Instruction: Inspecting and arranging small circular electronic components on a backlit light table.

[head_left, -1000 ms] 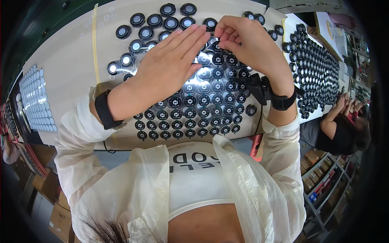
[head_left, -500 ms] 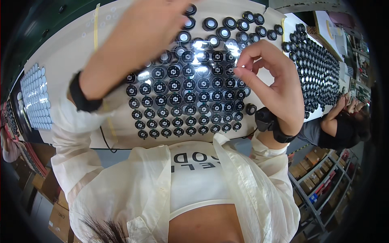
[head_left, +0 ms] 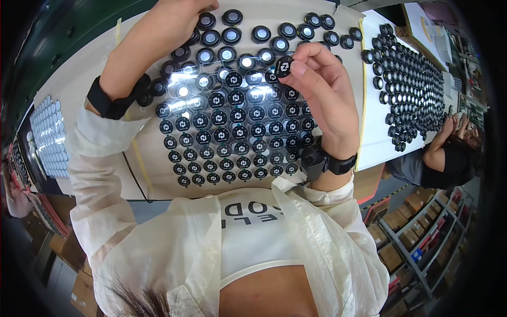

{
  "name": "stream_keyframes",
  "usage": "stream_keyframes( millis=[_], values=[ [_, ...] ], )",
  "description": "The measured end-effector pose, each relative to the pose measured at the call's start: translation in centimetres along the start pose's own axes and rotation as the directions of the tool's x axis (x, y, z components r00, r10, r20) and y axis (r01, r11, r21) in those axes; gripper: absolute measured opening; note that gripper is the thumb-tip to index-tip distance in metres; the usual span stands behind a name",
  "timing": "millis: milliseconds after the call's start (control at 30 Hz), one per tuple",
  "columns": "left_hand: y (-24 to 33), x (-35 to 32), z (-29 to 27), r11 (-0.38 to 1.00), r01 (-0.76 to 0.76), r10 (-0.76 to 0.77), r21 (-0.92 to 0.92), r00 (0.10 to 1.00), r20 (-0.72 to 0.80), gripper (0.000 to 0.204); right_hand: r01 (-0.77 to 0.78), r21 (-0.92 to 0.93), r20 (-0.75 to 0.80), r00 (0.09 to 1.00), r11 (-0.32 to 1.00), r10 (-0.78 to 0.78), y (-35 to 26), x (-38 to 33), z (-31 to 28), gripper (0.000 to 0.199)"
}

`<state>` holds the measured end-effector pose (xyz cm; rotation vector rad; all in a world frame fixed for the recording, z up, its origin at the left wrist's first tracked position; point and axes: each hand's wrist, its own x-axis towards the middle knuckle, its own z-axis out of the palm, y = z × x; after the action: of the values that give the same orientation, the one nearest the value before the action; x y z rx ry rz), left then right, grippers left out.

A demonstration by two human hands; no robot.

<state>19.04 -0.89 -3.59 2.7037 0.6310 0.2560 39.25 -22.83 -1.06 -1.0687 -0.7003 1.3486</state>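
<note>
Between the thumb and fingertips of my right hand [head_left: 322,79] is a round black label [head_left: 284,67] with a white mark, held up over the far right of a clear sheet [head_left: 185,67]. Rows of similar black labels [head_left: 240,132] lie across that sheet, some hidden under the hand. Beyond it stand loose black round caps [head_left: 261,34] with pale discs in their centres. At the far edge of the view is my left hand [head_left: 177,24], close to these caps. Its fingertips are mostly cut off, so whether it grips anything cannot be seen.
To the right, a white surface carries many more black caps [head_left: 412,84]. A sheet of pale round discs [head_left: 50,132] lies at the far left. Yellow tape [head_left: 140,166] and a black cable [head_left: 134,177] cross the table. At the right, a co-worker [head_left: 443,164] sits near shelves with boxes.
My right hand has moved left and now shows the black label in its pinch. My left hand has shifted left and away, uncovering several caps. The whole view has shifted slightly.
</note>
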Motion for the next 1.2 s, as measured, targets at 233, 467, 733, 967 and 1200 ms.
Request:
stream_keyframes(
  millis=[233, 467, 733, 967, 1200],
  values=[
    [1.6, 0.5, -2.0, 0.991, -0.081, 0.098, -0.105, 0.981, 0.168, 0.034, -0.007, 0.029, -0.045, 0.999, 1.000, 0.009, 0.8, 0.3, 0.3, 0.016],
    [1.5, 1.4, -2.5, 0.981, -0.191, 0.178, 0.042, 0.960, 0.216, 0.038, 0.032, 0.042, -0.078, 0.997, 0.999, -0.029, 0.7, 0.2, 0.7, 0.018],
    [5.6, -3.1, -2.5, 0.375, 0.165, 0.001, -0.912, 0.984, 0.178, 0.037, 0.166, -0.077, -0.149, 0.973, 0.983, -0.176, 0.2, -0.5, 2.2, 0.019],
    [8.6, -5.0, 0.6, 0.159, -0.019, -0.073, -0.987, 0.997, -0.031, 0.039, 0.179, -0.124, -0.134, 0.972, 0.976, -0.195, -0.1, -0.9, 3.2, 0.017],
    [9.5, -5.2, 1.5, 0.143, 0.005, -0.161, -0.990, 0.987, -0.019, 0.039, 0.162, -0.196, -0.150, 0.970, 0.967, -0.193, -0.2, -0.7, 3.4, 0.018]
  ],
)
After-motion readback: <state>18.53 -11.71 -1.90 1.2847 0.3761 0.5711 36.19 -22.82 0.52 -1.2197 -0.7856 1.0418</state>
